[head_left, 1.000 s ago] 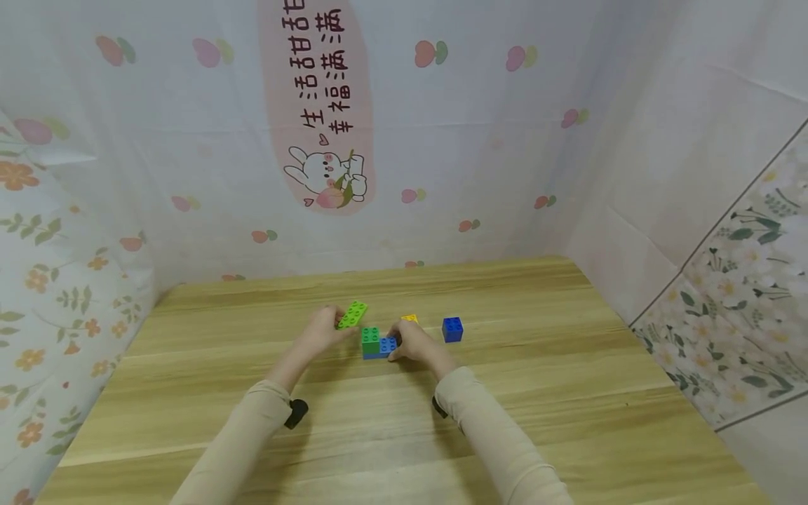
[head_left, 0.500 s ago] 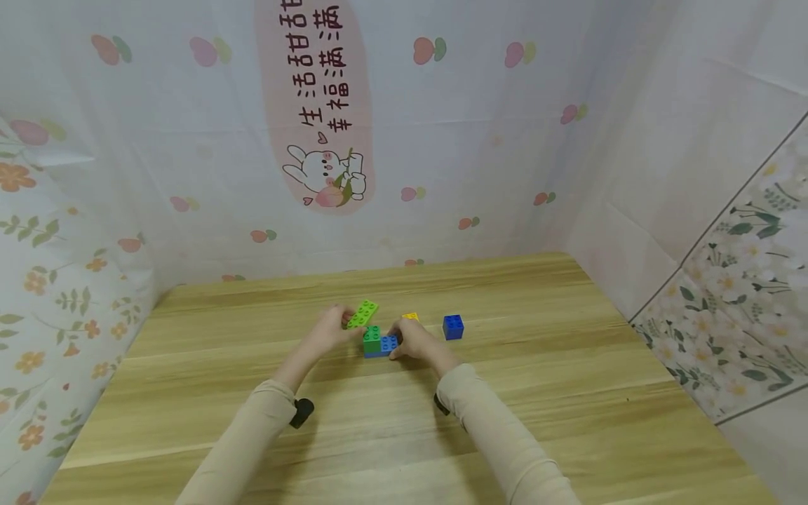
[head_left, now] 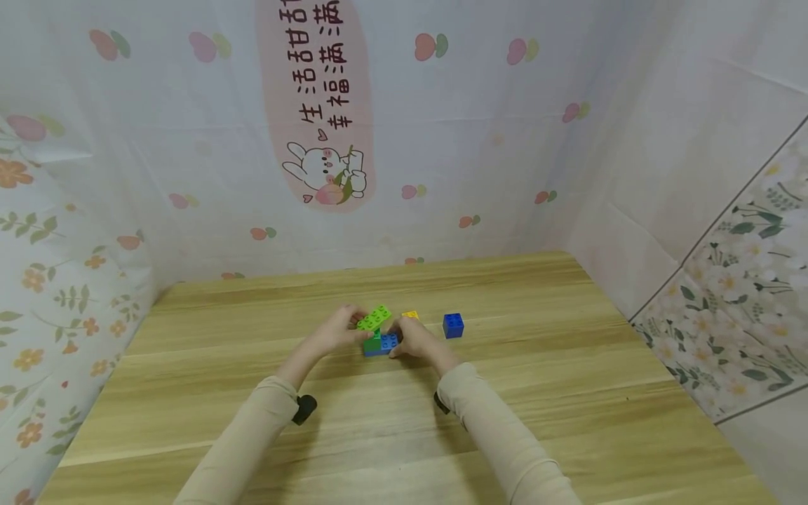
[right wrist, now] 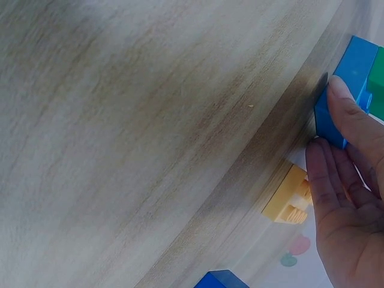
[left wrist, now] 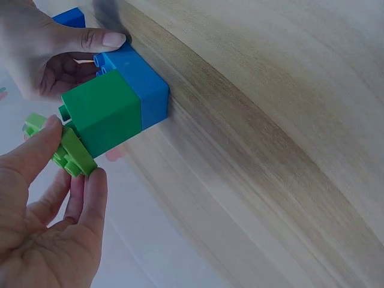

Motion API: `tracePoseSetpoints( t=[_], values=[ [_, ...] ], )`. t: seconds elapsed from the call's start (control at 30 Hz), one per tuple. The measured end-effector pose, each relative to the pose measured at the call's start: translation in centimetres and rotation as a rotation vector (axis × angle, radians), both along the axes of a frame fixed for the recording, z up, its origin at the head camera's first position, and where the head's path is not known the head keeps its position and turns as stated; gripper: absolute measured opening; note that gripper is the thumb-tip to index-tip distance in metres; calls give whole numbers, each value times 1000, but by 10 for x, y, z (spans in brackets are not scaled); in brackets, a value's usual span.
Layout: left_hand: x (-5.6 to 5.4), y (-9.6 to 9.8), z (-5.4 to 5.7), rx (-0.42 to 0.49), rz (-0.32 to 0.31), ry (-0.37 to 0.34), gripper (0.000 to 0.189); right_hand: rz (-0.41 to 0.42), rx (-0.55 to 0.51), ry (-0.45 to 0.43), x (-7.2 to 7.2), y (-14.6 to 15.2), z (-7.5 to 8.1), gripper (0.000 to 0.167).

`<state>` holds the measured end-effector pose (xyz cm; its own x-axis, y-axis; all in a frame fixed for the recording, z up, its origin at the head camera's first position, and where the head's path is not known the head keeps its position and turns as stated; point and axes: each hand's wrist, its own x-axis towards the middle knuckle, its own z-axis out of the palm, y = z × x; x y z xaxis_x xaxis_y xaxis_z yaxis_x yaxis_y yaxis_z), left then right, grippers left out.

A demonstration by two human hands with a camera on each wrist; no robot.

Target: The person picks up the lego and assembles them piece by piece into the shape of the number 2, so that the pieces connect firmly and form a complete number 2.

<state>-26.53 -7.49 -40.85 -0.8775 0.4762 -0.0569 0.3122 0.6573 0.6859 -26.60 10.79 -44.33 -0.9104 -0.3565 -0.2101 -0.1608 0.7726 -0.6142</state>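
My left hand [left wrist: 57, 222] pinches a flat lime-green building brick [left wrist: 75, 153] between thumb and fingertips. The lime brick is tilted, right at the studs of a green block [left wrist: 103, 114]. That green block sits on one end of a longer light-blue brick [left wrist: 141, 81], which lies on the table. At the blue brick's other end, my right hand [right wrist: 354, 174] grips it with the thumb on its near side. In the head view the lime brick overlaps the top of the green block, and my right hand partly hides the blue brick.
A yellow brick [right wrist: 287, 195] lies just behind my right hand, partly covered by it in the head view. To its right stands a dark-blue block [head_left: 453, 325]. The wooden table [head_left: 536, 421] ends at a patterned curtain [head_left: 492, 154] at the back.
My left hand has carried the lime brick to the right, from beside the green block to over its top, and turned it. The right hand keeps its grip on the blue brick.
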Motion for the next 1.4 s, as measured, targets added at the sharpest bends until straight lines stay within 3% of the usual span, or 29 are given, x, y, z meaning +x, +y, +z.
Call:
tracePoseSetpoints(
  t=[0.33, 0.8, 1.07, 1.4],
  values=[
    [0, 2, 4, 0, -118, 45, 36, -13, -63, -2, 2, 0, 0, 52],
    [-9, 5, 13, -48, -144, 8, 31, -34, -18, -15, 0, -1, 4, 45],
    [-13, 7, 20, -125, -208, 25, 30, -7, -11, 3, -2, -3, 1, 42],
    [-7, 19, 26, -243, -47, 10, 32, 8, -86, 28, 4, 5, -2, 38]
  ],
)
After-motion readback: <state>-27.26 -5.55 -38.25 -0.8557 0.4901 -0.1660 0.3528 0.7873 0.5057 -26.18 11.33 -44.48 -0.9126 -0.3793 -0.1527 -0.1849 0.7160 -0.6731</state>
